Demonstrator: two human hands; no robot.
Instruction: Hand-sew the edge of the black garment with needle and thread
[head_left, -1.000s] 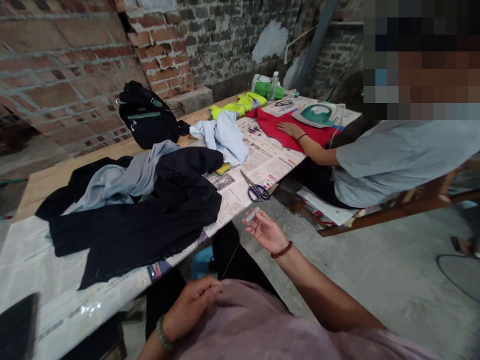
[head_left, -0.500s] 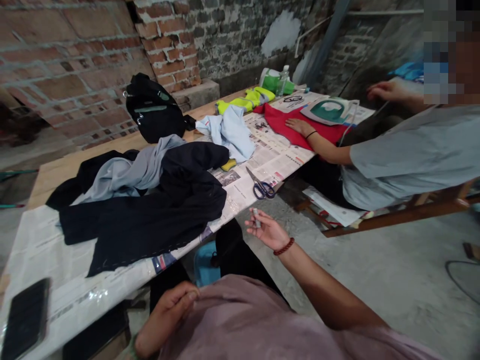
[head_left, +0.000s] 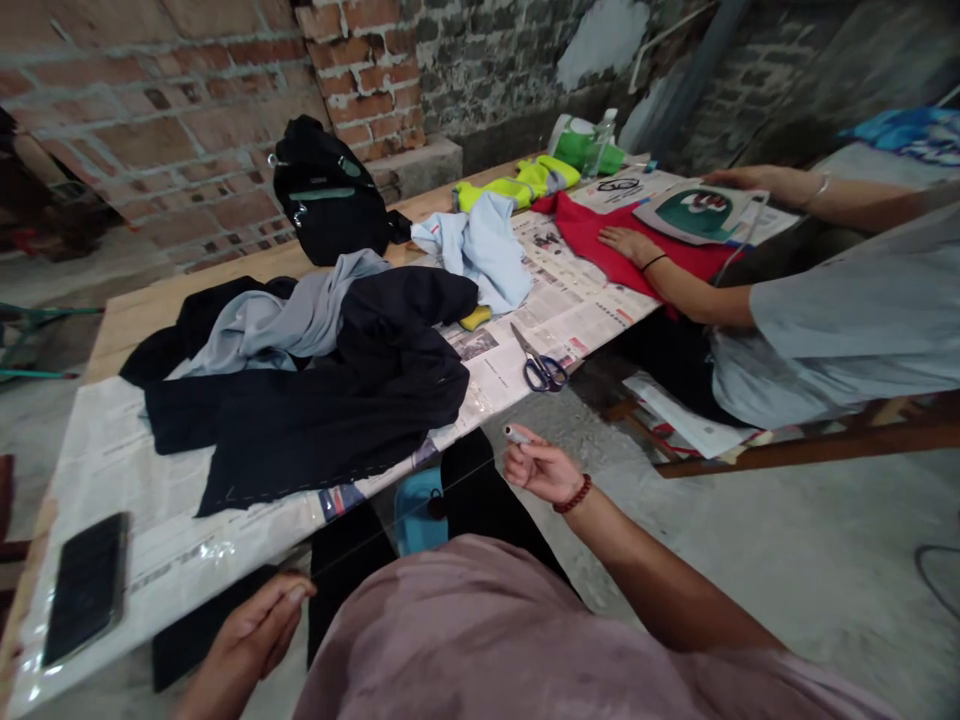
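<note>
My right hand (head_left: 546,468) is closed around a small pale thread spool (head_left: 515,434), held in front of the table edge. From it a thin thread (head_left: 420,507) runs taut down and left across my lap. At its other end my left hand (head_left: 266,625) pinches the thread, low by the table's near edge. A black garment (head_left: 322,440) with white stitches along its lower edge lies on the table, apart from both hands. Scissors (head_left: 541,370) with blue handles rest partly open near the edge, beyond my right hand.
Newspaper (head_left: 225,570) covers the table. A phone (head_left: 86,590), grey cloth (head_left: 289,310), light blue cloth (head_left: 480,250) and a black bag (head_left: 326,195) lie on it. At right a co-worker touches red cloth (head_left: 592,245) and a green iron (head_left: 694,210). A blue stool (head_left: 416,515) is below.
My left hand has moved left and down, away from my shirt, and the thread now shows stretched between my hands. My right fingers have closed more around the spool. The co-worker's far hand has reached the iron.
</note>
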